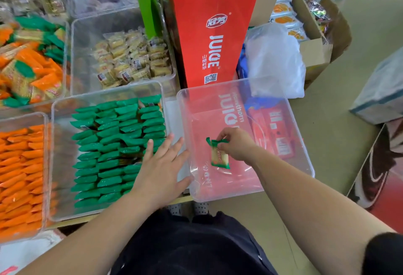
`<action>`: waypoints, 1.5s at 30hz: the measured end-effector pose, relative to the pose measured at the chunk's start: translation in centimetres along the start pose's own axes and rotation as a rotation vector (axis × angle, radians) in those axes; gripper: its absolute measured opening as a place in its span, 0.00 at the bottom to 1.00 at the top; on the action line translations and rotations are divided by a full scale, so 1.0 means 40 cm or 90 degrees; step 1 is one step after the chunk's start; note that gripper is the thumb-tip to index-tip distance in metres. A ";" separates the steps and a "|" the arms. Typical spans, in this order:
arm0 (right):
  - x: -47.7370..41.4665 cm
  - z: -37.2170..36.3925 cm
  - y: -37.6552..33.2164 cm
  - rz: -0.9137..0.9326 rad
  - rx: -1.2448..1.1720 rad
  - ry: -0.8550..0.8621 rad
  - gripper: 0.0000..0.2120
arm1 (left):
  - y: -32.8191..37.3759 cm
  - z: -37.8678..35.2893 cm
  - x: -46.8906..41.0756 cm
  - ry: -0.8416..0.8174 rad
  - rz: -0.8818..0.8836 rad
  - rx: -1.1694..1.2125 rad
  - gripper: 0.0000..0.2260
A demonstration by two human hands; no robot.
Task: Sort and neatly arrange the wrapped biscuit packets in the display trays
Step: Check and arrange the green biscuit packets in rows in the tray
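My right hand (236,143) pinches the top end of a green-wrapped biscuit packet (219,156), which hangs inside a clear plastic tray (305,156) on the right; nothing else lies in that tray. My left hand (162,165) lies flat with straight fingers over the right edge of a clear tray (60,122) filled with rows of green packets (113,148). Left of it, another tray (44,122) holds rows of orange packets (19,176).
Behind stand a tray of mixed orange and green packets (28,63) and a tray of pale yellow packets (133,56). A red juice carton (209,34) stands under and behind the right tray. Cardboard boxes (316,52) and a plastic bag (274,60) sit at the right.
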State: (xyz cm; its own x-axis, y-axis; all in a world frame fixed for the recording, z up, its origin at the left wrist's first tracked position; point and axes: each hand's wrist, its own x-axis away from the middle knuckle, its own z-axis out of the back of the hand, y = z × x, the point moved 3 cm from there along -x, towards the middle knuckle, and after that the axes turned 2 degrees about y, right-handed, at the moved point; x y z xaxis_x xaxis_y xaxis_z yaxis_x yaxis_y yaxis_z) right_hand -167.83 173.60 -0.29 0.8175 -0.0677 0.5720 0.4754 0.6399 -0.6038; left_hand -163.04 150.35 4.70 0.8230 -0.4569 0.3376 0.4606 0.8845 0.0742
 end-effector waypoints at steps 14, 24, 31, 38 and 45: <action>0.058 -0.043 -0.065 0.003 -0.021 0.053 0.14 | -0.018 0.031 0.041 0.095 -0.040 0.056 0.30; 0.177 -0.138 -0.315 0.279 0.087 0.104 0.10 | -0.297 -0.048 0.230 0.027 0.171 0.120 0.29; 0.131 -0.291 -0.458 0.371 0.396 0.055 0.18 | -0.327 -0.088 0.245 -0.074 0.118 0.172 0.38; 0.080 -0.381 -0.469 0.335 0.584 0.053 0.20 | -0.338 -0.092 0.223 -0.065 0.137 0.133 0.33; 0.065 -0.406 -0.466 0.358 0.609 0.120 0.15 | -0.341 -0.090 0.221 -0.039 0.128 0.140 0.31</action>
State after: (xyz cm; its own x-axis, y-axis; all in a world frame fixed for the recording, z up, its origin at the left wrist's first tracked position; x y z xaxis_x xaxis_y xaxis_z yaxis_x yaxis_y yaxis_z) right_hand -169.29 149.04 3.44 0.9116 0.3530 0.2109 -0.3550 0.9344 -0.0293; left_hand -160.86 133.93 3.30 0.8656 -0.2699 0.4218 0.2017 0.9589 0.1995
